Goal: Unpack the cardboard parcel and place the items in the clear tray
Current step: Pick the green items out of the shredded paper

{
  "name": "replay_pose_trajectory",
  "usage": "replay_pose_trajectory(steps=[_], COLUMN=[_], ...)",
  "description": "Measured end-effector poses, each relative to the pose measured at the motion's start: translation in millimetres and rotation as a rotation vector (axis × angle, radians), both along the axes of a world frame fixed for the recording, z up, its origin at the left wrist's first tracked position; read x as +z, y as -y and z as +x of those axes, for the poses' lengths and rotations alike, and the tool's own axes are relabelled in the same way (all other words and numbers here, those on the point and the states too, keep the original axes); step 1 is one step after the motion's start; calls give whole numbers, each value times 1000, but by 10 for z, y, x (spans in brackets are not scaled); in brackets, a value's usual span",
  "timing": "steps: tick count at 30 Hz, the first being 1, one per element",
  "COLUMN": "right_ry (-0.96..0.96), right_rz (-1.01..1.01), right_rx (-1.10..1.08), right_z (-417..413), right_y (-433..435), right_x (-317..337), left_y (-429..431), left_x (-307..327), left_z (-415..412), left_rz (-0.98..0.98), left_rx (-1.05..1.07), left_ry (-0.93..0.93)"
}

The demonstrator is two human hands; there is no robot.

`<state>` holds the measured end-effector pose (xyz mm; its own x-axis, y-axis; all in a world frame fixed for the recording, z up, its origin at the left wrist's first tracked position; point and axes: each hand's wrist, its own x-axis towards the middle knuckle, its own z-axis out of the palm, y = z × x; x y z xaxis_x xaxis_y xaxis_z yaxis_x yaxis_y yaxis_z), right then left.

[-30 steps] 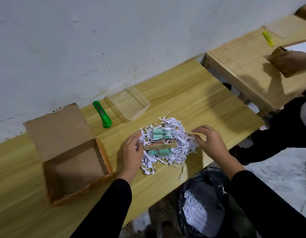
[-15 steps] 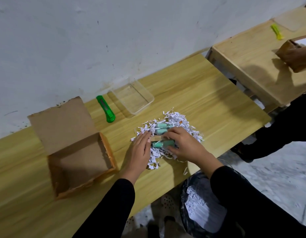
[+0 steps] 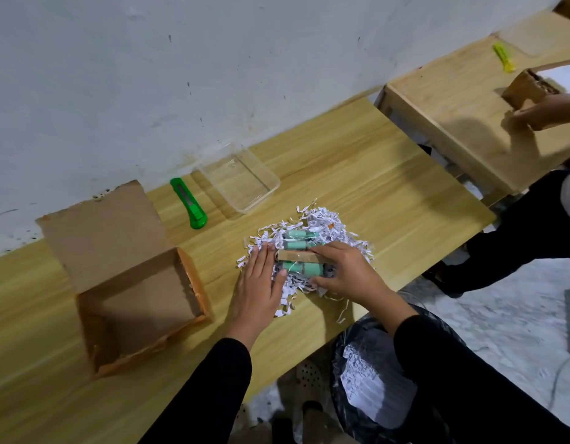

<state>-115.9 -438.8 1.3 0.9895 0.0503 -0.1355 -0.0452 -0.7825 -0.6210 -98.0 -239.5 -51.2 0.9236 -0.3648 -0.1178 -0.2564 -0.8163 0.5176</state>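
The cardboard parcel [image 3: 139, 299] stands open and hollow on the left of the table, its lid flap leaning back. A heap of white shredded paper [image 3: 322, 222] lies in the middle, with several green cylinders [image 3: 296, 240] and a tan cardboard strip [image 3: 298, 256] in it. My right hand [image 3: 347, 272] closes around the strip and the front green cylinder [image 3: 301, 268]. My left hand [image 3: 256, 285] lies flat, fingers apart, on the heap's left edge. The clear tray [image 3: 271, 179] sits behind the heap near the wall, with nothing in it.
A green utility knife [image 3: 189, 203] lies between the parcel and the tray. A black bag with shredded paper [image 3: 370, 373] hangs below the table's front edge. On the neighbouring table [image 3: 453, 100] to the right, another person's hand [image 3: 546, 112] holds a cardboard box beside a yellow knife [image 3: 503, 56].
My right hand has come in from the heap's right side and closed on the strip and front green cylinder. My left hand has flattened on the heap's left edge.
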Motion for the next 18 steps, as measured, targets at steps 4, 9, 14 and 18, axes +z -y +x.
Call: replay_pose_trajectory(steps=[4, 9, 14, 18], right_ry=[-1, 21, 31, 25], right_rz=[13, 75, 100, 106], right_rx=[-19, -84, -108, -138], right_z=[0, 19, 55, 56], right_y=[42, 123, 82, 74], right_x=[66, 157, 264, 266], left_y=[3, 28, -78, -25], left_x=[-12, 12, -20, 14], left_z=[-4, 14, -58, -80], left_rz=[107, 147, 116, 2], left_rx=[-5, 6, 37, 69], left_ry=[21, 24, 11, -11])
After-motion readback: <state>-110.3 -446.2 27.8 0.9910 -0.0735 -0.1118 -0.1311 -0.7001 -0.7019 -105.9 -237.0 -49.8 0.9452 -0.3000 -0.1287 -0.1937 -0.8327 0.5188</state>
